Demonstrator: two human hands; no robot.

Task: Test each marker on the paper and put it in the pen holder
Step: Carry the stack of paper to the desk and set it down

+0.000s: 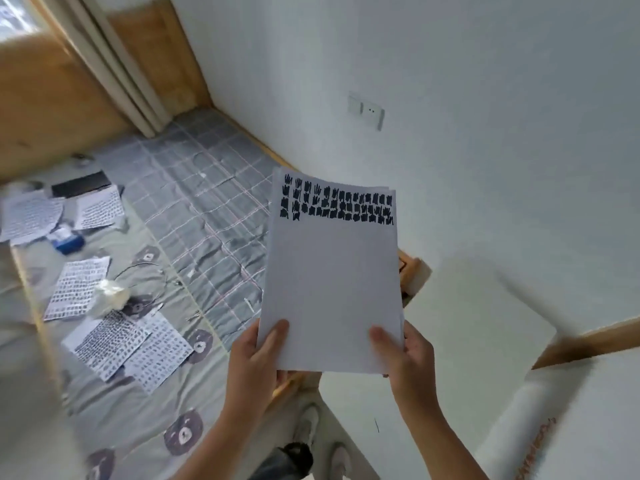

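Observation:
I hold a thin stack of white paper [332, 285] upright in front of me with both hands. Rows of black marker test strokes fill its top edge; the rest of the top sheet is blank. My left hand [258, 355] grips the bottom left corner, thumb on the front. My right hand [403, 355] grips the bottom right corner the same way. No marker and no pen holder can be made out in this view.
A bed with a grey plaid sheet [207, 202] and a bear-print cover [180, 431] lies to the left. Several marked sheets [128, 344], a blue box [67, 239], a crumpled white bag [110, 294] and a black flat object [81, 183] lie on it. A white tabletop [467, 323] is at right.

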